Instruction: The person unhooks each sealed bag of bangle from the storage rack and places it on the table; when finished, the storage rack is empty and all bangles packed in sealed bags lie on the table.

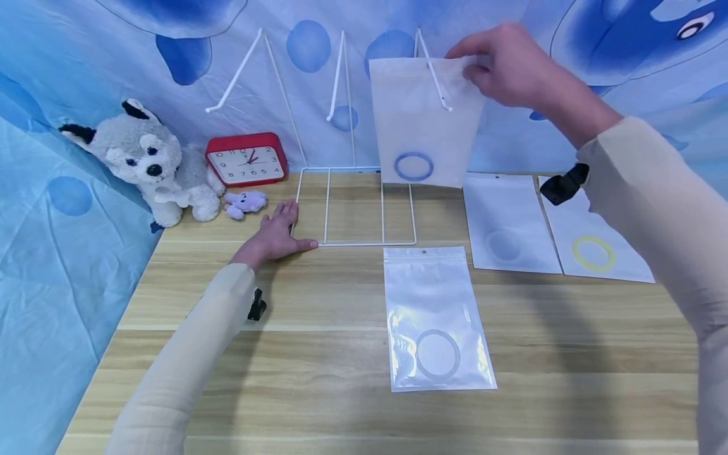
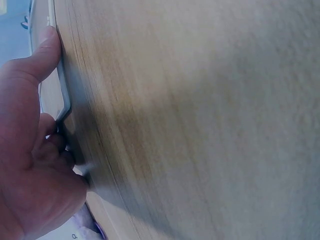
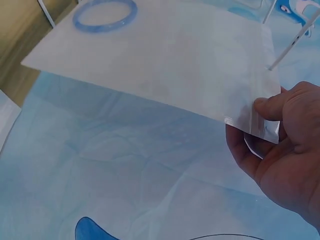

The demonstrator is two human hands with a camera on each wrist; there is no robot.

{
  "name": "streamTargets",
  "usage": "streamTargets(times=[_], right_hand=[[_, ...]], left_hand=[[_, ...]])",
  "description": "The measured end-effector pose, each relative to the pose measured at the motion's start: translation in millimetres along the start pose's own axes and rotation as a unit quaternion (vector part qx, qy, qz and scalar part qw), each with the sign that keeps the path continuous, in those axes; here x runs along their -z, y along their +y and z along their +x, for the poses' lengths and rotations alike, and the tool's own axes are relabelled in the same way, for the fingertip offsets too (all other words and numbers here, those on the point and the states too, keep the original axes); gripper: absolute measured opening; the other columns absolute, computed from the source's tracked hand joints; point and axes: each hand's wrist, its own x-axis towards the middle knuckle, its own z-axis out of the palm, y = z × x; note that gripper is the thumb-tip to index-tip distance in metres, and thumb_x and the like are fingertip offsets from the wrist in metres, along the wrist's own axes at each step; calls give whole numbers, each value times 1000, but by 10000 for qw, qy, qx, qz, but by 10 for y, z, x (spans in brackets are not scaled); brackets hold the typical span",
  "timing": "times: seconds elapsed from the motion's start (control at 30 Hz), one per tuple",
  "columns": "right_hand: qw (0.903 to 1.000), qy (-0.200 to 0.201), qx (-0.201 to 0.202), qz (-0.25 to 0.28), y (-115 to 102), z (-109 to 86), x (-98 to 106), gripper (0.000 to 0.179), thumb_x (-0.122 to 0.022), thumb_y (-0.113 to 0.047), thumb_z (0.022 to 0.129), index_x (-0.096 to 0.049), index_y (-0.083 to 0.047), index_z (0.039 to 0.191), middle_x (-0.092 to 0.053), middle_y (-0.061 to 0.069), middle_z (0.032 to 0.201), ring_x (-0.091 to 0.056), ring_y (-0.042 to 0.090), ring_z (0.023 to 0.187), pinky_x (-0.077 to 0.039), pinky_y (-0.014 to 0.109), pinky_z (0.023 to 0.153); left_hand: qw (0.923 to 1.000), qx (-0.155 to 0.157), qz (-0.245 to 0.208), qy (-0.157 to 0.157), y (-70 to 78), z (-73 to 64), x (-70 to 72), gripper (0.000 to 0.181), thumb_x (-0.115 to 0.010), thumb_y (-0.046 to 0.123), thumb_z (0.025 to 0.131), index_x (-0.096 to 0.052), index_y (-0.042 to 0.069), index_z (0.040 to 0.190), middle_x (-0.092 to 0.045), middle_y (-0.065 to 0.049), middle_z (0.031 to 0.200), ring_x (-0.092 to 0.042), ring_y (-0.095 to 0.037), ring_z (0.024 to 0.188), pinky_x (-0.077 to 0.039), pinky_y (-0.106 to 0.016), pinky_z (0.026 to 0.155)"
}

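In the head view a white zip bag with a blue ring [image 1: 419, 120] hangs upright at the right hook of a white wire rack [image 1: 370, 244]. The hook's prong [image 1: 435, 82] comes out through the bag's top part. My right hand [image 1: 506, 66] pinches the bag's upper right corner between thumb and fingers; the right wrist view shows the thumb on the bag's near face [image 3: 175, 60]. My left hand [image 1: 275, 234] rests at the rack base's front left corner, fingers spread, thumb along the front wire. The left wrist view shows that thumb [image 2: 47, 50] on the wire.
A bag with a grey ring [image 1: 426, 291] lies in front of the rack. To the right lie a bag with a pale ring [image 1: 506, 202] and one with a yellow ring [image 1: 591, 218]. A plush husky [image 1: 148, 158], red clock [image 1: 247, 159] and small purple toy [image 1: 246, 202] stand left.
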Motion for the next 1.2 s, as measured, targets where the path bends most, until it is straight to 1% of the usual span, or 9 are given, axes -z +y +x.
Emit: streamTargets(times=[0.03,0.13,0.27,0.43,0.67,0.87,1.0,1.13,1.2], right_hand=[[10000,26,62,-9,-6,-29,3,39,-44,-7,105,-55,-2,142,-55,23,137,-54,38,98,-42,30,65],[9997,80,221,-57,-21,-112,7,38,-46,-6,104,-58,-2,140,-58,24,133,-54,34,83,-39,26,57],[9989,153,440,-72,-41,-217,0,36,-49,-5,103,-60,-1,137,-62,24,126,-51,29,66,-35,23,52],[9978,170,643,25,-58,-343,0,35,-52,-2,101,-62,-1,135,-65,23,119,-45,26,54,-33,22,49],[9960,148,860,172,-97,-486,21,34,-54,-1,100,-64,-2,133,-67,21,113,-48,24,56,-34,22,50],[9931,249,1108,286,-118,-579,54,32,-58,1,97,-67,-1,128,-70,21,100,-40,18,45,-30,22,47],[9919,336,1173,359,-137,-646,84,31,-59,2,96,-69,-2,125,-70,18,92,-38,16,43,-30,21,45],[9922,360,1117,425,-160,-718,154,30,-60,1,97,-69,-4,125,-69,16,92,-39,15,45,-30,20,45],[9916,402,1134,470,-173,-752,194,30,-61,1,97,-70,-4,125,-69,17,95,-41,14,48,-31,19,46]], left_hand=[[10000,-1,4,1,0,4,1,108,-66,54,92,-1,0,158,5,-19,165,12,-34,150,7,-56,118],[10000,-20,22,7,-5,14,1,107,-66,54,92,-1,-1,158,5,-19,165,12,-35,150,7,-56,118],[10000,-49,35,-31,-19,22,-6,108,-65,54,92,0,-1,158,5,-20,165,12,-35,150,8,-57,117],[10000,-57,44,-56,-30,27,-11,110,-66,56,91,0,0,158,5,-20,165,13,-35,150,8,-57,117],[10000,-36,-8,-43,-27,23,-10,109,-66,55,91,0,-1,158,5,-20,165,13,-35,150,8,-56,117],[10000,-3,-32,-44,-30,15,-3,108,-66,55,92,-1,-1,158,5,-19,165,13,-35,150,8,-56,117],[10000,18,-48,-46,-31,15,4,108,-66,55,92,0,-1,158,5,-19,165,13,-35,150,9,-56,117],[10000,40,-64,-52,-31,16,8,109,-65,56,91,0,0,158,5,-19,165,13,-34,150,9,-56,117],[9999,49,-77,-52,-33,16,10,109,-66,56,91,-1,1,159,5,-19,165,13,-34,150,8,-56,117]])
